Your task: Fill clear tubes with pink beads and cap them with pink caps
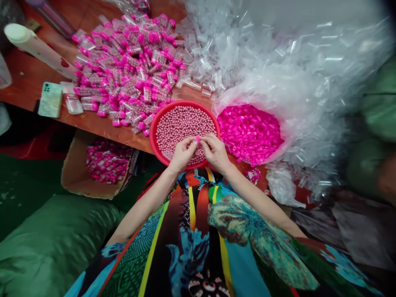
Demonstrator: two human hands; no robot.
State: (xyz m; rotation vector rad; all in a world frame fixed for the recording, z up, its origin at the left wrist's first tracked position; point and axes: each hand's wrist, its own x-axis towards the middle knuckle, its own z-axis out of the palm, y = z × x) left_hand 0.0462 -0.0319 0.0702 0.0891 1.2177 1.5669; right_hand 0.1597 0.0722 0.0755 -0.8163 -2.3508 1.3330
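Both hands meet over the near side of a red bowl [154, 145] full of small pale-pink beads [182, 123]. A bright pink cap [197, 139] shows between the fingertips. My left hand [182, 154] is closed, its fingers pinched at the cap's left side; whether a clear tube sits under them is hidden. From the other side my right hand [215, 152] pinches the same cap with thumb and finger. Right of the bowl, a plastic bag [286, 146] lies open with many loose pink caps [249, 132] inside.
Filled, pink-capped tubes [133, 70] are heaped at the back left. Clear empty tubes [216, 53] spread across the back and right. A phone [50, 100] and white bottle [34, 47] are at left. Below the table edge stands a cardboard box [76, 173] holding pink packets.
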